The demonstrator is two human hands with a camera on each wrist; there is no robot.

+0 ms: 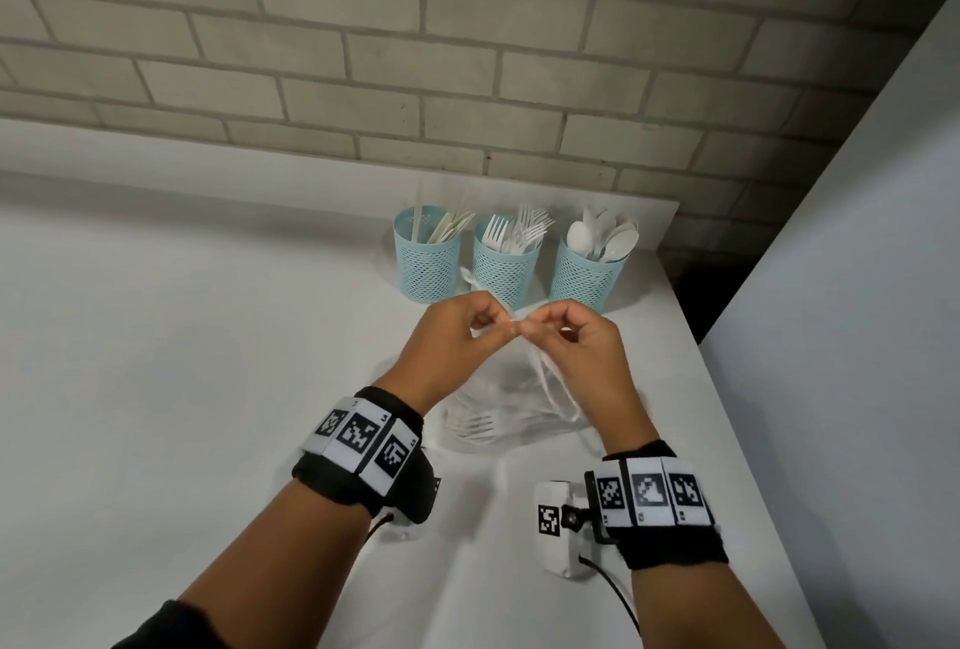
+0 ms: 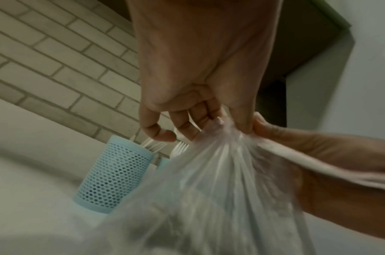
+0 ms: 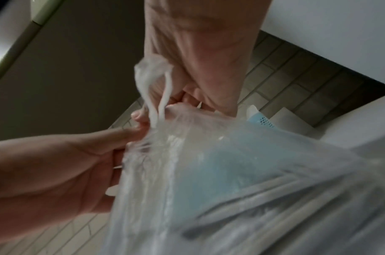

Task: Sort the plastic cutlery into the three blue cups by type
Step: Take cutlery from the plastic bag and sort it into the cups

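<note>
both wrist bands sit low in the head view; left hand (image 1: pixel 457 331) and right hand (image 1: pixel 576 342) each pinch the gathered neck of a clear plastic bag (image 1: pixel 514 409) over the white worktop (image 1: pixel 208 362). forks (image 1: pixel 472 425) show inside. three blue cups (image 1: pixel 498 264) behind hold knives, forks, spoons.
left wrist: thumb and fingers (image 2: pixel 241 120) grip the bag neck.
right wrist: blurred, seemingly bag ties (image 3: pixel 158 89) above the pinch.

Three pale blue perforated plastic cups (image 1: pixel 501 259) upper centre, white plastic cutlery (image 1: pixel 514 233), clear plastic bag (image 2: pixel 219 189), white desk (image 1: pixel 182 336), grey-beige brick wall (image 1: pixel 363 51), black-and-white patterned wristbands (image 1: pixel 363 446).
</note>
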